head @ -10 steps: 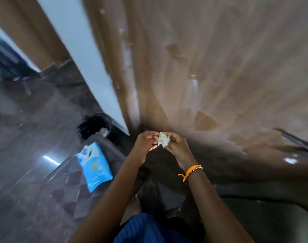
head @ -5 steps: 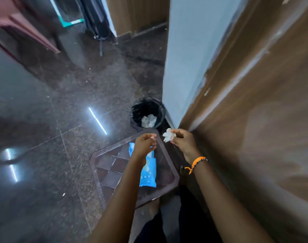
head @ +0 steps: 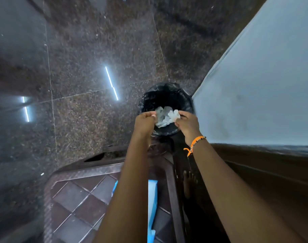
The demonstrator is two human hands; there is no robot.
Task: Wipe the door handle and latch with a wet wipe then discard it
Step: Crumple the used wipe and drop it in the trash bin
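Over one black-lined bin [head: 167,97] on the granite floor [head: 83,71], two hands meet: the left hand [head: 144,122] and right hand [head: 187,124] each pinch an edge of one crumpled wet wipe [head: 167,115]. Limp, light and damp, it looks best held by its edges. One blue pack [head: 152,199] lies on the table [head: 76,199].

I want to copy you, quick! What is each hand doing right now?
Left hand: fingers curled, holding nothing I can see.
Right hand: pinching the crumpled wet wipe over the black bin.
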